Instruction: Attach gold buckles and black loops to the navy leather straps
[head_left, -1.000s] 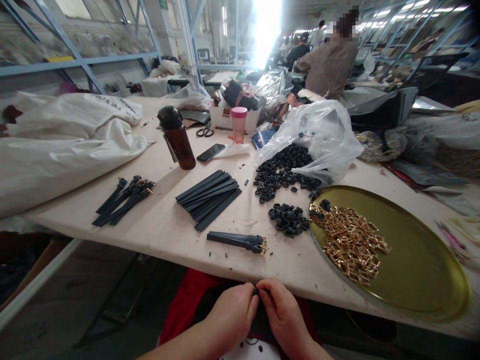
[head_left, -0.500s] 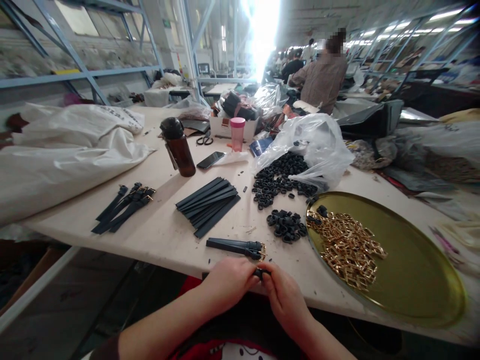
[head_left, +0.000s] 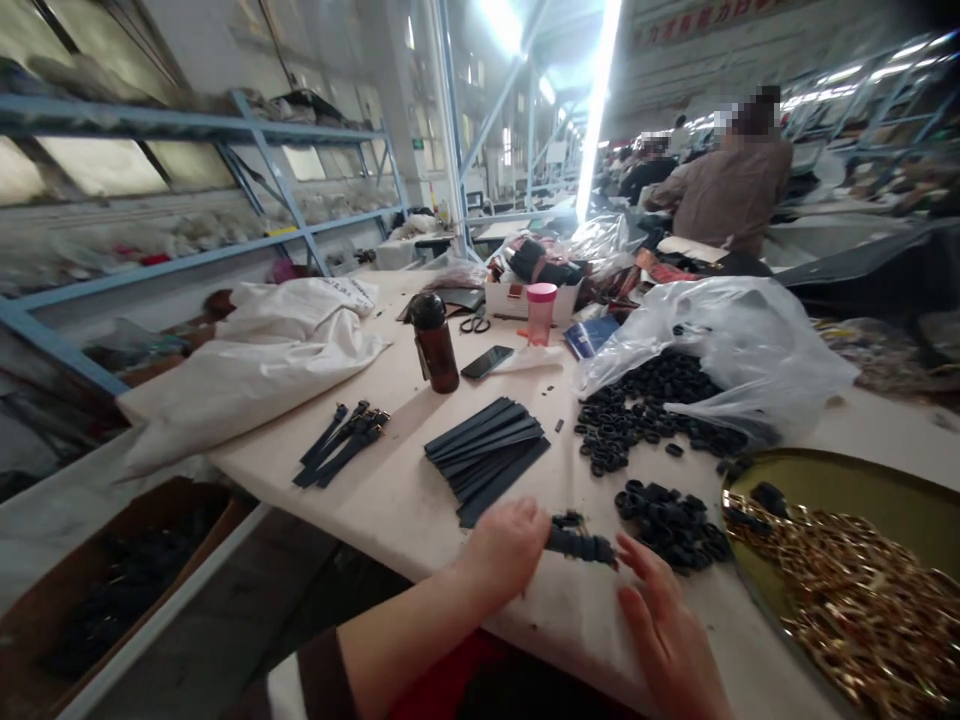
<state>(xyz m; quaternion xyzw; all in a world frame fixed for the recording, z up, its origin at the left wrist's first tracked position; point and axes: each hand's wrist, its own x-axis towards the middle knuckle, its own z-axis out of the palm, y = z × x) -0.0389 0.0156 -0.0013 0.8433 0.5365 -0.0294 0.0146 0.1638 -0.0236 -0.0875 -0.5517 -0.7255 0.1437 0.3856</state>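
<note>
My left hand (head_left: 506, 545) is closed over the plain ends of some dark buckle straps (head_left: 577, 543), whose looped ends stick out to its right. How many straps are under the fingers I cannot tell. With its fingers apart and nothing in it, my right hand (head_left: 664, 610) is just right of the buckle ends. A fanned stack of dark flat strips (head_left: 487, 450) lies beyond my left hand. Dark strap loops (head_left: 667, 520) form a small heap beyond my right hand, and gold buckles (head_left: 862, 580) fill part of the round tray (head_left: 847, 480) at the right.
More buckle straps (head_left: 345, 443) lie at the left. Farther back stand a brown bottle (head_left: 435, 345) and a pink cup (head_left: 540, 315), with a phone (head_left: 487, 361) between. A clear plastic bag (head_left: 742, 340) spills loops. White sacks (head_left: 292, 350) cover the left side; a person (head_left: 720, 190) stands beyond.
My hands have parted: the left moved onto the buckle straps on the table, the right opened and drew away to the right. The view has turned left.
</note>
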